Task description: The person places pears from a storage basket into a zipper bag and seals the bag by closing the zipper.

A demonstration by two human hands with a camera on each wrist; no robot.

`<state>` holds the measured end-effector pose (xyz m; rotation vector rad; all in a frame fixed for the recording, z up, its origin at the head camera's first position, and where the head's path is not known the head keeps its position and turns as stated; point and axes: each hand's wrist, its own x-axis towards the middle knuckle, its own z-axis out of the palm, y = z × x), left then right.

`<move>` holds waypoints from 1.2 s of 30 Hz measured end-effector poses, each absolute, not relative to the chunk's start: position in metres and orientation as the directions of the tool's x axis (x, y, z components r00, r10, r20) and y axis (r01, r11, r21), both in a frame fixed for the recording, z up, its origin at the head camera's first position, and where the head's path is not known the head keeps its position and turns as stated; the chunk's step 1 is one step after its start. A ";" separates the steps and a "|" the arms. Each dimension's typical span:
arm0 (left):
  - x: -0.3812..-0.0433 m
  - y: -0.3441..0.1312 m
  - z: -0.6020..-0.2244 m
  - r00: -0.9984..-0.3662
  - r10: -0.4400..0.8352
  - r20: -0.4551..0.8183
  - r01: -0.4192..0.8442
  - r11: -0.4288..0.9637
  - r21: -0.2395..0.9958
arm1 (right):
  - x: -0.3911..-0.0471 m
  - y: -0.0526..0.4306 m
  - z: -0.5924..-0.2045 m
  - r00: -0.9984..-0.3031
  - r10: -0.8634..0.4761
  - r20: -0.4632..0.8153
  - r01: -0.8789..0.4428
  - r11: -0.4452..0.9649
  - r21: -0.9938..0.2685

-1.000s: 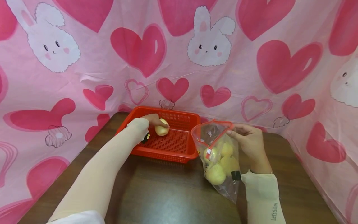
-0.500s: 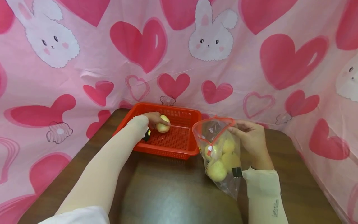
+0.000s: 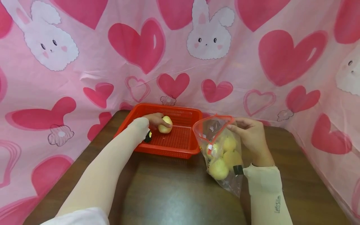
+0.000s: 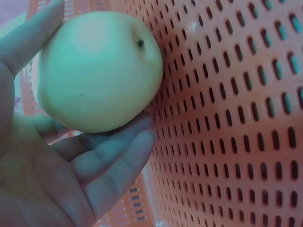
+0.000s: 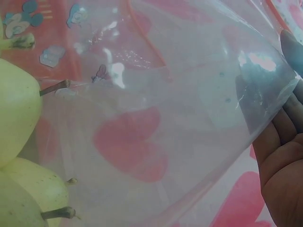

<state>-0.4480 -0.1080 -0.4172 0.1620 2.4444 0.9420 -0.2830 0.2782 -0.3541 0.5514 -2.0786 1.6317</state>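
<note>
My left hand (image 3: 154, 120) reaches into the red plastic basket (image 3: 163, 152) and grips a pale yellow pear (image 3: 166, 125). In the left wrist view, the thumb lies along one side of the pear (image 4: 99, 71) and the fingers (image 4: 120, 168) curl under the other, close to the slotted basket floor. On the right, my right hand (image 3: 250, 136) pinches the red-edged mouth of a clear zip bag (image 3: 232, 185) between thumb and fingers. Several pears (image 3: 218, 169) sit low inside the bag, whose mouth gapes. Pear stems (image 5: 57, 213) show in the right wrist view.
Under everything is a dark brown wooden table (image 3: 180, 193). A pink curtain (image 3: 180, 62) printed with hearts and rabbits stands behind it and along the sides. The bag is just right of the basket, its mouth overlapping the basket's corner in the head view.
My left hand has moved from over the pear's top to around its side, and the pear has shifted slightly right. My right hand keeps hold of the bag's mouth.
</note>
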 end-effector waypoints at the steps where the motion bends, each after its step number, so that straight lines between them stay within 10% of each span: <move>1: -0.447 -0.107 -0.417 -0.865 0.290 -0.410 -0.057 0.754 0.654 | -0.283 0.278 -0.354 -0.826 -0.046 0.562 -0.557 0.220 -0.801; 36: -0.418 -0.072 -0.367 -0.823 0.568 -0.008 0.468 0.685 0.558 | -0.279 0.275 -0.355 -0.836 0.015 0.548 -0.535 0.198 -0.822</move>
